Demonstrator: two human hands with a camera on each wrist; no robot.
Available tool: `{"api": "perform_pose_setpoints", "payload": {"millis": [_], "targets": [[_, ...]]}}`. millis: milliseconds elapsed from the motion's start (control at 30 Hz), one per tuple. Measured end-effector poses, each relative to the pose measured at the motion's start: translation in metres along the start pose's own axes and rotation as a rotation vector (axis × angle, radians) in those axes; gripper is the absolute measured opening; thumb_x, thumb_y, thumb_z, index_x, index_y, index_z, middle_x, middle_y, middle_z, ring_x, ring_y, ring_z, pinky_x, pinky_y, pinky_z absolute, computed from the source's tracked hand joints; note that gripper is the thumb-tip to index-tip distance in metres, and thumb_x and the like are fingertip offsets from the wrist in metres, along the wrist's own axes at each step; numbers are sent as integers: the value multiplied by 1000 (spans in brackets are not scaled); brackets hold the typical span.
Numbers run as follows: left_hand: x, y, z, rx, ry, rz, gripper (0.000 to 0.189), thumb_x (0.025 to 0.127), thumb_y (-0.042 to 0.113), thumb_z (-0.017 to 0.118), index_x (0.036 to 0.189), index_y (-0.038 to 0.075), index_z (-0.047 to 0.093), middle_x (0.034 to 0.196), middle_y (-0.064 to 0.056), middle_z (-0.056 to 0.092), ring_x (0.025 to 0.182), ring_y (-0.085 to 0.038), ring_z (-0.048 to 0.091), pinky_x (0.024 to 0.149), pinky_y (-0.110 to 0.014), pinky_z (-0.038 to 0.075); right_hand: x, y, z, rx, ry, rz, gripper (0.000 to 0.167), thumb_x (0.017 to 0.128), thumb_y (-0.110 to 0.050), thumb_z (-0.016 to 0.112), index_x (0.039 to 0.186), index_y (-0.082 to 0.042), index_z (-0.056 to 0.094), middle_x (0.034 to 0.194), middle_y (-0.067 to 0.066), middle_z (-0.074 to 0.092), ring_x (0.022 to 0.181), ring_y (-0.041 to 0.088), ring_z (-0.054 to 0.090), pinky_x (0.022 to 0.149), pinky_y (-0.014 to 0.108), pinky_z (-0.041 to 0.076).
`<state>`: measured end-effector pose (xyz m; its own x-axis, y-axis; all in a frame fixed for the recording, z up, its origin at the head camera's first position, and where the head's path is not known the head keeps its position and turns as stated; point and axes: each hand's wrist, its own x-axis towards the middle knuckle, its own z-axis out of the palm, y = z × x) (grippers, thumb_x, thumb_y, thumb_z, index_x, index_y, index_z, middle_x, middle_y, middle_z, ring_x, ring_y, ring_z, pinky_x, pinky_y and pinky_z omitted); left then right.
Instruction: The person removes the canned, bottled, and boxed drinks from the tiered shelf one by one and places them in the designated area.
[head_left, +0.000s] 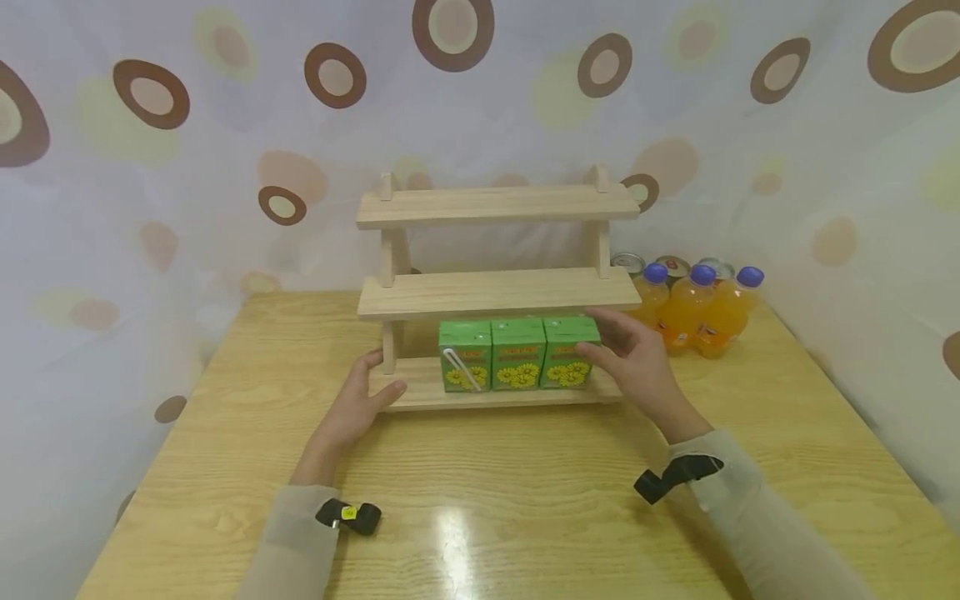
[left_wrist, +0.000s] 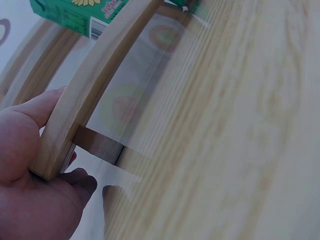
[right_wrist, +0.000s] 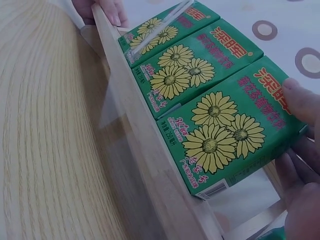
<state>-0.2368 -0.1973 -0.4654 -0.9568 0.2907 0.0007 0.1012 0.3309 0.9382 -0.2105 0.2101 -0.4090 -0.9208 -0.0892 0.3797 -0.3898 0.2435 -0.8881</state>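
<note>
Three green drink cartons (head_left: pixel 517 367) with yellow flowers stand side by side on the bottom board of a wooden three-tier shelf (head_left: pixel 495 290). A wrapped straw (head_left: pixel 459 367) is on the front of the left one. My right hand (head_left: pixel 637 362) holds the rightmost carton (right_wrist: pixel 225 135) at its right end, thumb on the front, other fingers at the side and partly hidden. My left hand (head_left: pixel 358 404) grips the left end of the bottom board (left_wrist: pixel 75 110), its thumb on one face and its fingers curling round the other.
Three orange drink bottles (head_left: pixel 690 308) with blue caps stand right of the shelf, close to my right hand. Several cans (head_left: pixel 672 267) show behind them. A patterned curtain (head_left: pixel 480 108) hangs behind the wooden table (head_left: pixel 480 483).
</note>
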Motion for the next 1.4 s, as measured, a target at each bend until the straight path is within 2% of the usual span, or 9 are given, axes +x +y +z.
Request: {"api": "perform_pose_setpoints", "payload": {"millis": [167,300,567,967,1300,1400], "targets": [[2,-3,1,-5,1,-4,66,100,28,61,152,9,26,160,-14,18,149,-33,7,117,-59,6,-1,-3,-1,-27,15,-2,47,89,-4,73,133,-1,59,127,14,64,114,16,62,97,25,48],[1,-1,1,-9,1,-1,65,100,29,60,152,10,27,160,-13,18,149,-32,7,117,-59,7,-1,-6,-2,-47,52,16,45,88,-9,75,132,-5,62,125,14,66,110,12,64,93,22,50],[1,1,1,7,15,-29,67,98,31,62,152,11,28,161,-12,17,149,-33,8,117,-58,7,-5,-7,-11,-35,108,56,45,88,-12,75,131,-5,63,129,13,63,111,10,63,91,20,50],[0,2,1,5,13,-21,65,99,28,61,152,10,28,161,-13,17,149,-34,8,117,-59,5,-16,-8,-44,-55,157,32,45,90,-6,71,134,0,59,131,13,63,114,8,61,93,18,48],[0,0,1,12,7,-15,65,99,30,60,152,10,27,161,-13,18,149,-33,8,117,-59,6,-25,-7,-74,-41,236,47,48,90,-4,71,135,3,57,126,-2,66,109,2,62,87,15,50],[0,0,1,17,8,-17,67,99,31,61,153,10,26,161,-13,17,149,-34,7,116,-59,6,-28,-7,-82,-29,254,43,47,90,-2,70,135,2,57,127,-2,65,109,1,62,87,14,49]]}}
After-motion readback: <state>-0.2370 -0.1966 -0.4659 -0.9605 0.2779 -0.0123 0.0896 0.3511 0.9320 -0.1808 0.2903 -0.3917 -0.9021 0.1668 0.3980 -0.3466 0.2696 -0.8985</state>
